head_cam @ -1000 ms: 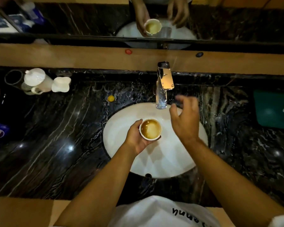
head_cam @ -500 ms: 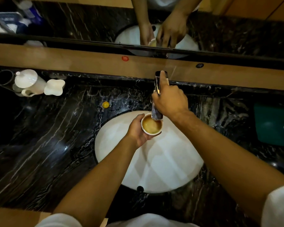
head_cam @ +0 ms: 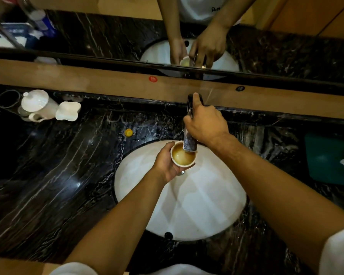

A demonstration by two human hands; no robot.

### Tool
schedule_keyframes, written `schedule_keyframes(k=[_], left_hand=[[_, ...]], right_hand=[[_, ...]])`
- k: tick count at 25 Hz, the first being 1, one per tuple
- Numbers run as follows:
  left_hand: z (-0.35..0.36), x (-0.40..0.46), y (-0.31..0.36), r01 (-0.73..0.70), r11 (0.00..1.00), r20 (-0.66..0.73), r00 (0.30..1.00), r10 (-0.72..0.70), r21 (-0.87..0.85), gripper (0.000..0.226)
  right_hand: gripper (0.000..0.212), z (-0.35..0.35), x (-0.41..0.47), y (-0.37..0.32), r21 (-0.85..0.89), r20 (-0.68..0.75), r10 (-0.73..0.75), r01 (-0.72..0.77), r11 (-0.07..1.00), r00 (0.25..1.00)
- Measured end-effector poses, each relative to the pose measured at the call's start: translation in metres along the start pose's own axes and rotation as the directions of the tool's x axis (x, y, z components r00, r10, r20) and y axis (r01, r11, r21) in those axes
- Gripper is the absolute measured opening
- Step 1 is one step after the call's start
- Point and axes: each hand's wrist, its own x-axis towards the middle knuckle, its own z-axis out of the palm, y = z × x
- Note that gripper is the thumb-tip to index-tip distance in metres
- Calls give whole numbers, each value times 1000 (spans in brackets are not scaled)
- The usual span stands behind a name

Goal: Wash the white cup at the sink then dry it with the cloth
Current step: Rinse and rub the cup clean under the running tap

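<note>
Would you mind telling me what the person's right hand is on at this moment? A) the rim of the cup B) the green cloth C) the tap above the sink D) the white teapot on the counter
C: the right hand is wrapped over the tap, while the left hand holds the white cup under the spout over the sink.

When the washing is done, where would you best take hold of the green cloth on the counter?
Pinch the near left corner of the green cloth, coming from above with the right hand. It lies flat on the dark counter, so only an edge lifts easily; something pale rests toward its right side.
</note>
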Motion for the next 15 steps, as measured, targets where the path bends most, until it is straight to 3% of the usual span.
schedule_keyframes(k=[4,8,15], left_hand=[[-2,1,1,-10,999,27,1000,9,36,57],[-4,2,2,-20,997,49,999,16,70,38],[-4,-1,2,-48,993,79,996,39,111,35]], right_hand=[[76,-5,3,-1,11,10,-4,4,1000,1000],[74,-10,8,-3,3,44,-5,5,1000,999],[73,-10,6,-3,20,36,-17,16,1000,999]])
